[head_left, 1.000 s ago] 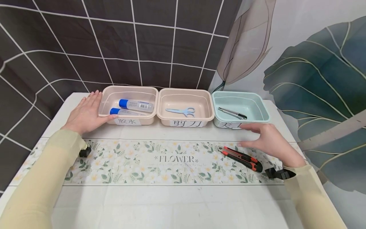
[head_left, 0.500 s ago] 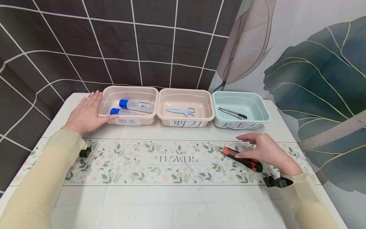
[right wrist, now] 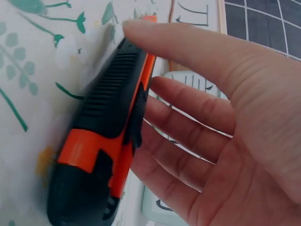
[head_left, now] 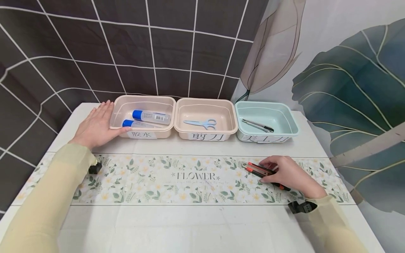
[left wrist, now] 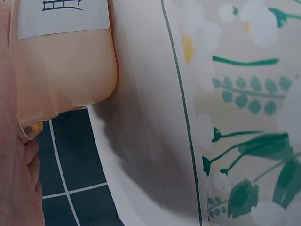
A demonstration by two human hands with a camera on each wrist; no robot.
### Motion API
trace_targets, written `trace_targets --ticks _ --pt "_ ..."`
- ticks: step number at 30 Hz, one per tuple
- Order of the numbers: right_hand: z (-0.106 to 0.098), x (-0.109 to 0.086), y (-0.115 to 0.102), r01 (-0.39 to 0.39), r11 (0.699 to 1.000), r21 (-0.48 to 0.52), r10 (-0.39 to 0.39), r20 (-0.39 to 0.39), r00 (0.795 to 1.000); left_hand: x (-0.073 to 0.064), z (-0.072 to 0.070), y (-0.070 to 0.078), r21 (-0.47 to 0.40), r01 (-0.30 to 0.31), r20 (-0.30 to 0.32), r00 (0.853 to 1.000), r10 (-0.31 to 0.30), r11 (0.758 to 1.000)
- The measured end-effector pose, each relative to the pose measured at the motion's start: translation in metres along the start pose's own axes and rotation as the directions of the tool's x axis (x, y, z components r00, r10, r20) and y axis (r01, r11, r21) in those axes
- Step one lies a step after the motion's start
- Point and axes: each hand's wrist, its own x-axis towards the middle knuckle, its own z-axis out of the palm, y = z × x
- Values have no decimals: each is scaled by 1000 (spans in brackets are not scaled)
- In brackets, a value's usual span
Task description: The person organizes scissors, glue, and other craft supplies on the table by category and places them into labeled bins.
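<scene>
In the head view my left hand point(head_left: 95, 124) lies with straight fingers along the left end of a beige bin point(head_left: 164, 131), its thumb at the front rim. Two glue bottles with blue caps point(head_left: 155, 117) lie inside that bin. My right hand point(head_left: 291, 175) is down at a red and black utility knife point(head_left: 254, 171) on the table. Thumb and fingers lie on opposite sides of the knife's body, pinching it. The right wrist view shows the knife's ribbed grip point(right wrist: 113, 89) up close, with the thumb across its front end. Its metal blade points left.
Light blue scissors point(head_left: 200, 123) lie in the middle beige bin point(head_left: 221, 131). A slim cutter point(head_left: 257, 125) lies in the mint bin point(head_left: 288, 123) at the right. All three bins carry paper labels and stand in a row at the table's back, before a dark gridded cloth point(head_left: 126, 45).
My right hand has moved down from in front of the mint bin to the utility knife and closed its thumb and fingers on it. The left hand has stayed at its bin.
</scene>
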Motion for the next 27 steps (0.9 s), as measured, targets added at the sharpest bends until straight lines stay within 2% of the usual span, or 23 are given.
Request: trace_targets --ticks 27 --pt "3 0 3 14 999 -31 -14 1 1000 0 -3 4 4 12 16 1000 -13 1000"
